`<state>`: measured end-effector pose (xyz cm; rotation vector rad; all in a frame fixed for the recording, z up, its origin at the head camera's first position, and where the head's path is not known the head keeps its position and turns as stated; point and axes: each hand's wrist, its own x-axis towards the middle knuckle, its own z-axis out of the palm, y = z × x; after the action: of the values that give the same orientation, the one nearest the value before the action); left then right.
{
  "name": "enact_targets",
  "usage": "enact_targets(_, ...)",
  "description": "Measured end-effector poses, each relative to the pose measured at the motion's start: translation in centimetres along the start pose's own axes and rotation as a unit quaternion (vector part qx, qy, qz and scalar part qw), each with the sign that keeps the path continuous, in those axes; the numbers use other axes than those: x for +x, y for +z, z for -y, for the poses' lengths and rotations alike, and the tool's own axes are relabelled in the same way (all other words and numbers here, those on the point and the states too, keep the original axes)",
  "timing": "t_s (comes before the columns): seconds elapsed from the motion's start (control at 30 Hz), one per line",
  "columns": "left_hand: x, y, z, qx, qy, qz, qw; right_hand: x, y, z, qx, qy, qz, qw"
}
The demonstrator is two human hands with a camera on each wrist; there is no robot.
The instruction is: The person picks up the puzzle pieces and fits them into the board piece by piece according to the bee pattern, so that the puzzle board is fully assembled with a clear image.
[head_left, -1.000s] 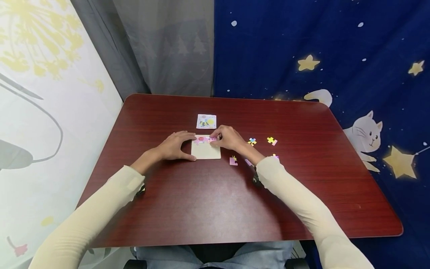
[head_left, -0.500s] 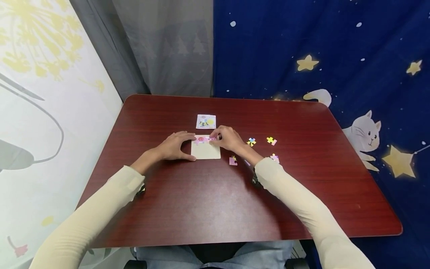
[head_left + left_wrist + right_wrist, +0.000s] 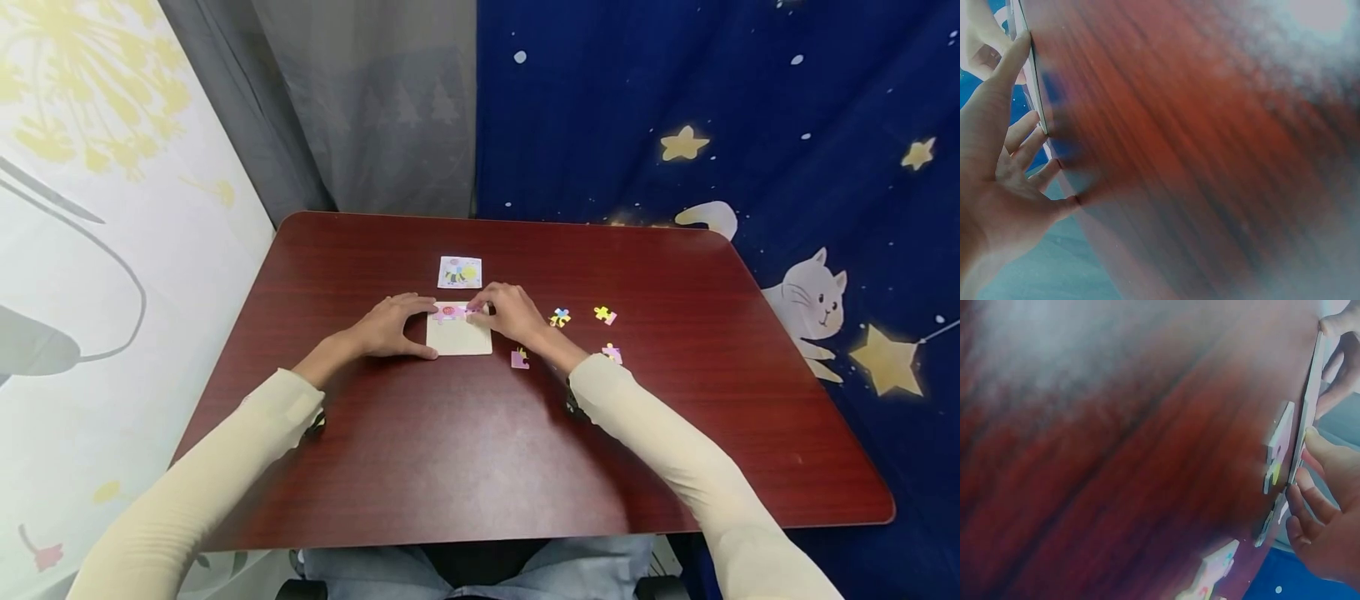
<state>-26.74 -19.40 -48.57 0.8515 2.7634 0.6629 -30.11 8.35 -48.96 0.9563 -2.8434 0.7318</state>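
A pale square puzzle board (image 3: 459, 337) lies on the table, with pink puzzle pieces (image 3: 448, 311) along its far edge. My left hand (image 3: 386, 325) rests at the board's left side, thumb near the close corner and fingertips at the far one. In the left wrist view, those spread fingers (image 3: 1030, 147) reach the board edge and the tabletop. At the far right corner, my right hand (image 3: 513, 312) pinches a pink puzzle piece, mostly covered by the fingers. The right wrist view shows its thumb and fingers around the board's edge (image 3: 1311, 394).
Beyond the board lies a small picture card (image 3: 460, 272) with a bee. Loose puzzle pieces lie to the right: one pink (image 3: 520, 358) near the board, a yellow-blue one (image 3: 560, 317), and others (image 3: 604, 315) farther off. The table's far edge (image 3: 525, 221) meets curtains.
Both hands stay at the board. My right forearm has shifted very slightly, uncovering more of the pink loose piece at the right and hiding the one beneath the wrist.
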Motion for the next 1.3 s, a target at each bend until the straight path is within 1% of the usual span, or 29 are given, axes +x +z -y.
enact_targets(0.1, 0.0, 0.0, 0.0, 0.002, 0.001, 0.001, 1.0000, 0.1, -0.3, -0.2, -0.006, -0.022, 0.009, 0.9997)
enact_targets(0.23, 0.0, -0.1, 0.1, 0.003, 0.004, 0.000, 1.0000, 0.3, -0.9, -0.2, -0.004, -0.028, 0.027, 0.9992)
enact_targets(0.47, 0.0, -0.2, -0.1, 0.004, 0.003, 0.000, 1.0000, 0.1, -1.9, -0.5, 0.013, -0.014, 0.050, 0.9985)
enact_targets(0.63, -0.1, -0.1, -0.1, 0.004, 0.010, -0.005, 0.9999, -0.2, -2.8, -0.9, 0.009, -0.009, 0.049, 0.9987)
enact_targets(0.8, -0.3, 0.1, 0.1, 0.004, 0.008, -0.005, 0.9999, -0.6, -4.0, -1.6, 0.006, 0.008, 0.052, 0.9986)
enact_targets(1.07, -0.3, 0.1, 0.1, 0.005, 0.002, -0.003, 1.0000, -1.6, -5.3, -3.1, -0.004, 0.021, 0.060, 0.9980)
enact_targets(1.3, -0.3, 0.1, -0.1, 0.002, 0.009, -0.006, 0.9999, -2.8, -5.8, -3.6, -0.021, 0.037, 0.085, 0.9955)
